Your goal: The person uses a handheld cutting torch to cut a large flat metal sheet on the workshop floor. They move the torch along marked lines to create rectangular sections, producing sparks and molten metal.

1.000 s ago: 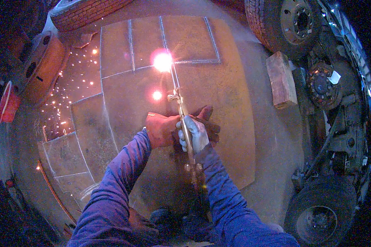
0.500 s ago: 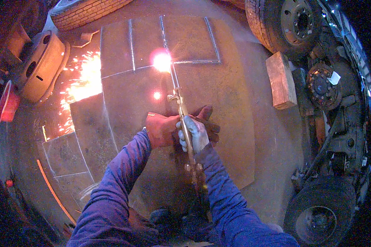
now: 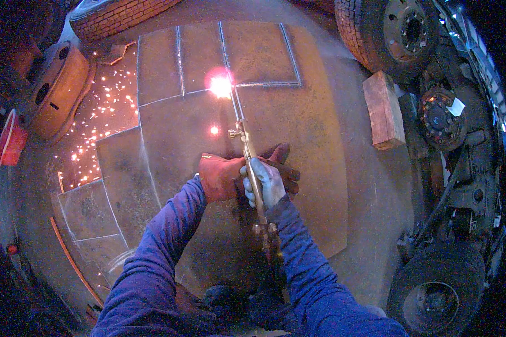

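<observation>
A brass cutting torch [image 3: 249,147] slants across the middle of the view, its twin tubes reaching up to a blinding white-pink glow [image 3: 220,87]. My bare-looking right hand [image 3: 269,182] is wrapped round the torch body. Beneath it, my left hand [image 3: 222,177], in a red glove with dark fingers, lies across the steel plate [image 3: 309,168]. The gloved fingers stretch out to the right under the torch, apart from each other. Chalk lines [image 3: 267,85] mark the plate, and the glow lies beside one of them. Glare hides the torch tip.
Sparks [image 3: 98,121] scatter on the floor left of the plate. A wheel rim [image 3: 56,92] and a red round object [image 3: 11,139] stand at left. Tires [image 3: 371,33], a wood block [image 3: 383,109] and a hub [image 3: 441,118] line the right. An orange hose-like strip [image 3: 73,258] lies lower left.
The dense bright spray of sparks at the left has thinned to scattered points. The torch and both hands hold nearly the same place.
</observation>
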{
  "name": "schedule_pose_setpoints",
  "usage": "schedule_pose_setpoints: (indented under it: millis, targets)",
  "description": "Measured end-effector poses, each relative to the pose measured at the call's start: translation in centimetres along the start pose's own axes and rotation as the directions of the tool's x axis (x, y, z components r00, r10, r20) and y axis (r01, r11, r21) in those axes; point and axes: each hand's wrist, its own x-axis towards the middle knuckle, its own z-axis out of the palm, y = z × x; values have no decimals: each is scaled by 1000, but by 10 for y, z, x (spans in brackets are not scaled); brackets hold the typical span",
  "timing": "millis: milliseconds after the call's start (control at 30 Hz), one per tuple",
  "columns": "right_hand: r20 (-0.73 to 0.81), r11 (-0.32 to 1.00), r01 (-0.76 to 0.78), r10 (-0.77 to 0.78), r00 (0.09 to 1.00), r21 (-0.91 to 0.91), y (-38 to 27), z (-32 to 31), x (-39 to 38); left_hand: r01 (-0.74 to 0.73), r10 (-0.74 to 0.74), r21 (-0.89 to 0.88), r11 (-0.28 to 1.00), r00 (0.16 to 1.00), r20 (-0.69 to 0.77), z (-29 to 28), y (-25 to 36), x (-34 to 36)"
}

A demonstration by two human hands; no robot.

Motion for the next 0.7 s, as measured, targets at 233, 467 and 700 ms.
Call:
schedule_pose_setpoints:
  millis: [233,467,700]
  targets:
    - [12,1000,-9,9,1000,6,-3,1,-3,-121,121,38,992,993,12,-4,21,-9]
    - [14,1000,-8,7,1000,12,-3,1,-2,122,84,-802,584,974,209,2,12,0]
    - [22,1000,-21,20,1000,18,-2,-1,0,170,-166,-370,913,985,41,-2,69,-8]
